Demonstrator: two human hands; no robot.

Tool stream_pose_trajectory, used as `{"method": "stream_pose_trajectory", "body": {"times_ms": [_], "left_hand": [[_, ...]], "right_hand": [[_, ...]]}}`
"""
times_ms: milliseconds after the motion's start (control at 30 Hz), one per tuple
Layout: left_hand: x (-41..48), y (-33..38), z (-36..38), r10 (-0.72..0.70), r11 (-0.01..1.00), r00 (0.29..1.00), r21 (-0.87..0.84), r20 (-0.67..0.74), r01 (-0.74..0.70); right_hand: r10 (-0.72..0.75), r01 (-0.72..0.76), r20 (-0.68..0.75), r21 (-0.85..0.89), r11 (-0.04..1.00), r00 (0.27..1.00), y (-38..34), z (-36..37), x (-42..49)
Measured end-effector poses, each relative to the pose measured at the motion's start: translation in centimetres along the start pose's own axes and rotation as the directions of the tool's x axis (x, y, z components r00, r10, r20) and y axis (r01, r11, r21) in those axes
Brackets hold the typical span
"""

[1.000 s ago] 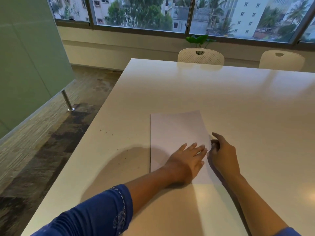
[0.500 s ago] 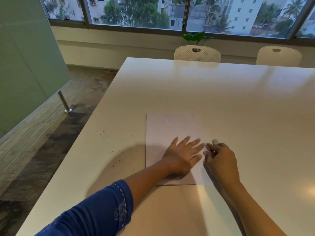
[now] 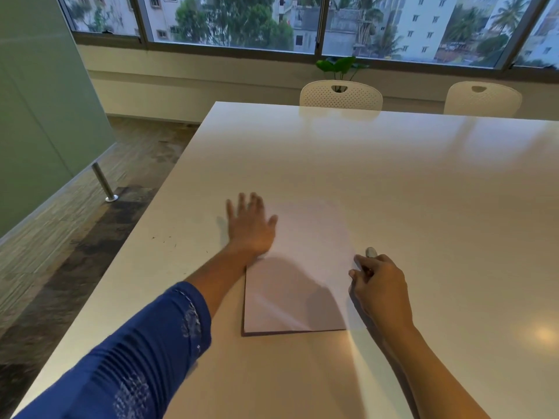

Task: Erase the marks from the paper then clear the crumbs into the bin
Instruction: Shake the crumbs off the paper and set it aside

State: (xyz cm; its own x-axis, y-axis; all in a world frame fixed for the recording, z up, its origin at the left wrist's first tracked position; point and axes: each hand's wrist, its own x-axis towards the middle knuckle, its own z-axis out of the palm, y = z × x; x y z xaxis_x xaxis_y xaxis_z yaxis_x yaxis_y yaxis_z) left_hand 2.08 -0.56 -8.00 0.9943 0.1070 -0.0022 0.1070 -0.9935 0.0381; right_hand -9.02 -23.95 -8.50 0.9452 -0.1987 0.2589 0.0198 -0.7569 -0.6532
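A white sheet of paper (image 3: 302,267) lies flat on the white table (image 3: 393,176), near its front. My left hand (image 3: 251,228) is blurred, fingers spread and straight, lying at the paper's upper left edge, partly on the table. My right hand (image 3: 378,282) sits at the paper's right edge with its fingers curled round a small pale eraser (image 3: 371,252), whose tip sticks out above the knuckles. A few dark crumbs (image 3: 165,238) dot the table left of the paper. No bin is in view.
Two white perforated chairs (image 3: 341,95) (image 3: 482,98) stand at the table's far edge, with a green plant (image 3: 341,66) behind them under the window. A green partition (image 3: 45,101) and its metal leg (image 3: 104,182) stand on the floor to the left.
My left hand has swept from the paper's middle up and left to its upper left edge. My right hand has stayed at the right edge, gripping the eraser.
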Motion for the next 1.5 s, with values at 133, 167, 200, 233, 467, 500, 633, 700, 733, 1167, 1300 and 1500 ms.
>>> {"method": "stream_pose_trajectory", "body": {"times_ms": [133, 167, 200, 233, 467, 500, 633, 700, 733, 1167, 1300, 1500], "left_hand": [[-3.4, 8.1, 0.3, 0.406, 0.888, 0.914, -0.236, 0.002, -0.394], [-4.4, 9.9, 0.3, 0.493, 0.836, 0.869, -0.297, 0.035, -0.462], [-5.0, 11.3, 0.3, 0.559, 0.787, 0.827, -0.353, 0.059, -0.507], [-5.2, 12.2, 0.4, 0.598, 0.751, 0.798, -0.397, 0.072, -0.527], [-0.5, 7.9, 1.2, 0.479, 0.862, 0.875, -0.223, 0.07, -0.454], [0.1, 6.5, 1.3, 0.426, 0.89, 0.902, -0.211, 0.073, -0.403], [1.3, -0.1, 1.6, 0.164, 0.973, 0.986, -0.168, 0.038, -0.156], [1.0, -2.8, 1.3, -0.034, 0.996, 0.999, -0.084, 0.031, 0.037], [0.7, -3.5, 1.0, -0.118, 0.993, 0.992, -0.023, 0.035, 0.119], [-10.5, 8.7, 1.3, 0.482, 0.865, 0.876, -0.166, 0.008, -0.474], [-9.3, 4.5, 1.0, 0.345, 0.922, 0.938, -0.196, 0.028, -0.334], [-8.1, -3.5, 0.5, -0.046, 0.999, 0.997, -0.007, 0.058, 0.047]], "right_hand": [[-0.015, 0.015, -0.002, -0.044, 0.999, 1.0, -0.1, 0.0, 0.2], [-0.015, 0.015, -0.004, -0.046, 0.999, 1.0, -0.2, -0.1, 0.1], [-0.015, 0.015, -0.005, -0.05, 0.999, 1.0, -0.3, -0.2, 0.1], [-0.016, 0.016, -0.005, -0.053, 0.998, 1.0, -0.3, -0.3, 0.2], [-0.002, 0.001, -0.012, -0.046, 0.999, 1.0, -0.2, -0.4, 0.2], [-0.001, 0.001, -0.012, -0.042, 0.999, 1.0, -0.2, -0.4, 0.2], [-0.007, 0.006, -0.014, -0.036, 0.999, 1.0, -0.1, -0.4, 0.2], [-0.01, 0.009, -0.011, -0.037, 0.999, 1.0, 0.0, -0.4, 0.2], [-0.011, 0.01, -0.01, -0.041, 0.999, 1.0, 0.0, -0.4, 0.1], [-0.017, 0.016, -0.018, -0.07, 0.997, 1.0, -0.5, -0.6, -0.1], [0.0, -0.001, -0.012, -0.047, 0.999, 1.0, -0.4, -0.5, -0.1], [0.002, -0.002, -0.012, -0.043, 0.999, 1.0, -0.4, -0.7, -0.1]]}}
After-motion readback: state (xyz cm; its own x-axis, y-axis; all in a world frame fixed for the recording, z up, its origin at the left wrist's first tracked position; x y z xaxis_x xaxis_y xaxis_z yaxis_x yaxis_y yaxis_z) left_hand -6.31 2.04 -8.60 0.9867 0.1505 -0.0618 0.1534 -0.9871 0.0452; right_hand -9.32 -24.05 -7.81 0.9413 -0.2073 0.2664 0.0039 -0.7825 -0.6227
